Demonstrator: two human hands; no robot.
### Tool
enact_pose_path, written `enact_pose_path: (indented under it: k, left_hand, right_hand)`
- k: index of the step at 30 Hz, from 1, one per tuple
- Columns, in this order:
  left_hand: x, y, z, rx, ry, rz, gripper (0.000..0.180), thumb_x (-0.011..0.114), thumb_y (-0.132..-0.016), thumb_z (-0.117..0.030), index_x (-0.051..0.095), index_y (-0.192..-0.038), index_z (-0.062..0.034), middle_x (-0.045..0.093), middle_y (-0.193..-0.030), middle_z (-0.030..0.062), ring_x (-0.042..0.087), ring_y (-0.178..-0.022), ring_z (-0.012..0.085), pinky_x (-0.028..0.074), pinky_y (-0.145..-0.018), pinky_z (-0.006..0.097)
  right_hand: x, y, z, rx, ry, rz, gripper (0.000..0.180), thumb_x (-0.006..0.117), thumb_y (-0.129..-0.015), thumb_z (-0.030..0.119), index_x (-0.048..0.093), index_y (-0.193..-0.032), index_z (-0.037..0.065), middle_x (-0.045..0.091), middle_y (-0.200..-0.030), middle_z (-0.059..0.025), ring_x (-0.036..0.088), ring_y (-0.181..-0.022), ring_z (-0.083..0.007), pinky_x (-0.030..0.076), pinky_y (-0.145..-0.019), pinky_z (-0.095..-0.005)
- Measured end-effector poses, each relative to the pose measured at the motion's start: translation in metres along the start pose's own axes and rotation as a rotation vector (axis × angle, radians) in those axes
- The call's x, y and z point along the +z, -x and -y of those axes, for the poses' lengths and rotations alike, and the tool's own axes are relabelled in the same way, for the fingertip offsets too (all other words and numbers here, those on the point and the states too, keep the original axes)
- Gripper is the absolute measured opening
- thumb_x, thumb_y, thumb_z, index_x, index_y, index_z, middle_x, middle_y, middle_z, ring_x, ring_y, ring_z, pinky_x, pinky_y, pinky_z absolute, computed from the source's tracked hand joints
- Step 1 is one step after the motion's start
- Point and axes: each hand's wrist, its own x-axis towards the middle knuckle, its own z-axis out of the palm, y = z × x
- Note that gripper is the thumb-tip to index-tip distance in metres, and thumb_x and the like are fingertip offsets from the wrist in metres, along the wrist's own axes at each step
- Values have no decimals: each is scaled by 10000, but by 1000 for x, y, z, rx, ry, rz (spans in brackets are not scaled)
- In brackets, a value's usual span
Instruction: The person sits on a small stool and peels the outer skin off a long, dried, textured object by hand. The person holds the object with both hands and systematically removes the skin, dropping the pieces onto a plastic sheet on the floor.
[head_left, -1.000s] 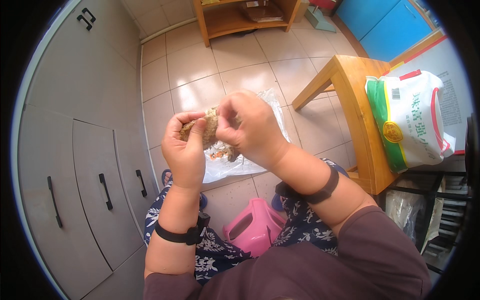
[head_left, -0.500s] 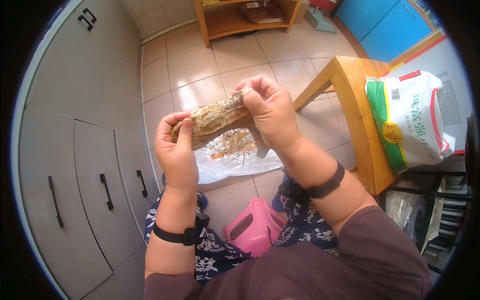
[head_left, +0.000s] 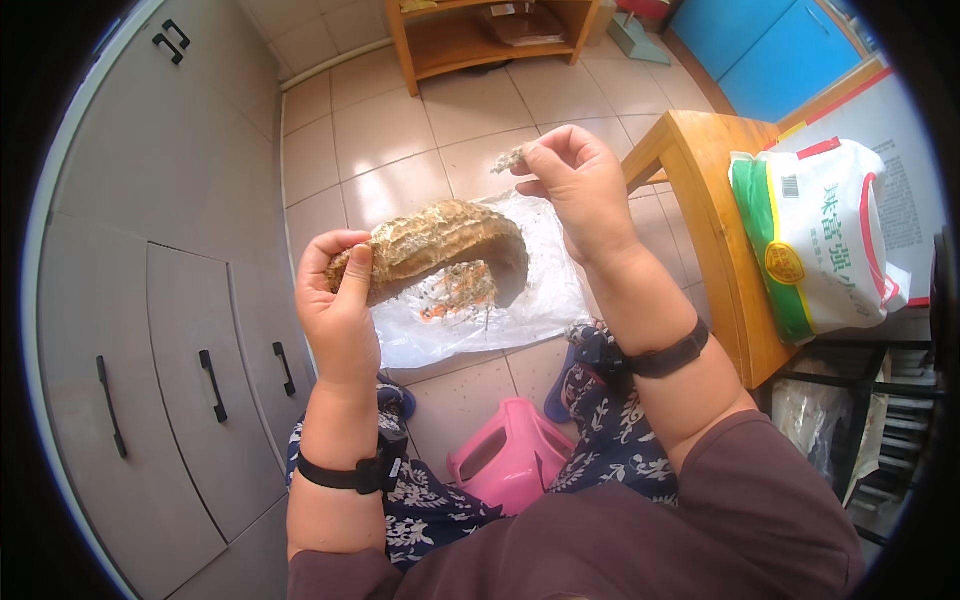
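Note:
My left hand (head_left: 338,300) grips one end of a long, curved, ridged brown gourd (head_left: 435,235) that looks like a dried loofah. Its rough skin has pale, flaky patches. Up and to the right, clear of the gourd, my right hand (head_left: 588,190) pinches a small pale flake of skin (head_left: 508,160) between thumb and fingers. Below lies a white plastic sheet (head_left: 550,300) on the floor, bearing a heap of dark and orange scraps (head_left: 460,297). The gourd hides part of the sheet.
Grey cabinets (head_left: 140,330) with black handles line the left. A pink plastic stool (head_left: 510,455) stands between my legs. To the right, a wooden chair (head_left: 715,250) carries a white and green bag (head_left: 825,240). Ahead are a wooden shelf (head_left: 490,62) and blue cabinets (head_left: 775,50).
My right hand has come off the gourd's far end, moving up and right with a torn flake. The gourd, still in my left hand, now droops at its right end.

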Motion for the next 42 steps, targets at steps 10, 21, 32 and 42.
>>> enact_pose_path:
  k: [10, 21, 32, 42]
  left_hand:
    - [-2, 0, -6, -34, -4, 175, 75, 713, -991, -92, 681, -1040, -45, 660, -981, -12, 596, -909, 69, 469, -848, 212]
    - [2, 1, -5, -31, -66, 215, 78, 711, -978, -56, 681, -1044, -28, 675, -1004, 7, 621, -923, 79, 495, -845, 224]
    - [11, 4, -2, -8, -72, 176, 55, 707, -967, -22, 687, -1018, -21, 685, -964, 4, 627, -906, 84, 495, -835, 225]
    - [20, 10, -4, 264, -306, 107, 66, 702, -936, 49, 687, -976, -2, 703, -959, 51, 641, -878, 108, 517, -818, 241]
  right_hand:
    - [12, 18, 7, -287, 492, 185, 138, 795, -882, 158, 773, -893, 22, 747, -818, -92, 698, -776, -153, 545, -695, -306]
    - [29, 38, 8, -899, 797, 476, 121, 813, -785, 66, 720, -856, 97, 726, -862, -56, 689, -770, -264, 549, -676, -364]
    - [40, 45, -3, -941, 801, 288, 198, 756, -691, 10, 597, -794, 66, 636, -772, -77, 634, -695, -298, 537, -641, -383]
    - [39, 43, -2, -748, 726, 163, 152, 760, -690, -4, 643, -769, 52, 667, -750, -92, 664, -705, -271, 546, -654, -358]
